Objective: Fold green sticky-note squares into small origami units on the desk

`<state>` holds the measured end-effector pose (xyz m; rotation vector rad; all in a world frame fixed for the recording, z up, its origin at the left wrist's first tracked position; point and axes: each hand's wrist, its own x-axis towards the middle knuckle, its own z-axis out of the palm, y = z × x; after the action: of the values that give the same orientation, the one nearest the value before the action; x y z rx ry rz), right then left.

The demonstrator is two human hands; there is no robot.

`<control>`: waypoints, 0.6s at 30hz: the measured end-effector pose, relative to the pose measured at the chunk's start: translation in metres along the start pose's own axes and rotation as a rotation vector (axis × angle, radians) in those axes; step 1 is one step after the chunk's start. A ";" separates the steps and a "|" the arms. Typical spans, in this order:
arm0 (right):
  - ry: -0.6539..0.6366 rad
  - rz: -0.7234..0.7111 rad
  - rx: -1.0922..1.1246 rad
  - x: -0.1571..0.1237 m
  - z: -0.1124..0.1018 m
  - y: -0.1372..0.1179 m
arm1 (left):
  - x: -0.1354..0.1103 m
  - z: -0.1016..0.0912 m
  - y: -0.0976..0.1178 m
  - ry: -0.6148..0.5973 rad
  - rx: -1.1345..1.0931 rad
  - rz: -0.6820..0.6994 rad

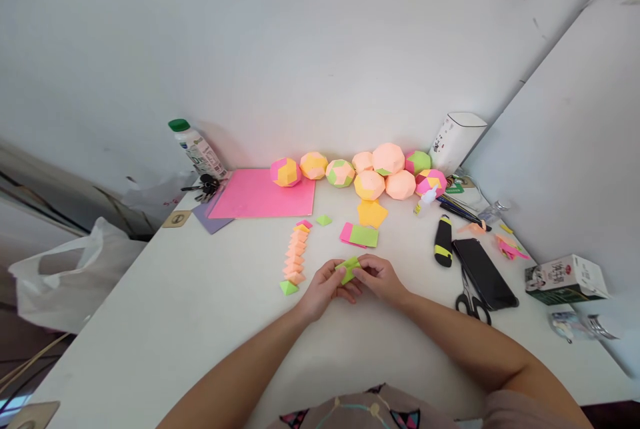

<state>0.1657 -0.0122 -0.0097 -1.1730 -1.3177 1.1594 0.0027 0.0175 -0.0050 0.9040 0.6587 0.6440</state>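
I see left hand (325, 286) and right hand (384, 277) both clamped on green paper (349, 272), midway between left and right edges of tabletop (215, 309). For clean fold, I would align corners, steady one end, press crease outward.

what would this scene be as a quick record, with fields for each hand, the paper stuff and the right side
left hand: pinching green paper
right hand: pinching the same paper
beyond hands: pink and green slips, overlapping
left of hands: line of small folded pieces, mostly peach
back: faceted paper balls, several colours
back left: pink sheet
right side: scissors, black phone
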 end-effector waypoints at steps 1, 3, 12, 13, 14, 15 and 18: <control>0.006 0.021 0.004 0.000 0.000 0.000 | -0.001 0.001 0.000 -0.003 0.042 0.004; 0.018 0.059 0.025 0.000 0.000 0.000 | -0.002 0.002 -0.001 0.003 0.109 0.012; 0.035 0.117 0.098 0.000 0.001 0.005 | -0.001 0.006 -0.003 0.068 0.154 -0.012; 0.033 0.114 0.092 -0.001 0.000 0.005 | -0.001 0.006 -0.003 0.069 0.154 -0.013; 0.031 0.112 0.088 0.000 0.000 0.004 | -0.001 0.006 -0.003 0.070 0.153 -0.015; 0.030 0.111 0.085 0.000 0.000 0.004 | -0.001 0.006 -0.002 0.071 0.150 -0.017; 0.015 0.120 0.070 0.001 -0.001 0.004 | -0.002 0.007 -0.002 0.075 0.140 -0.022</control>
<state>0.1669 -0.0113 -0.0134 -1.2200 -1.1995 1.2708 0.0073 0.0118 -0.0037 1.0048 0.7880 0.6201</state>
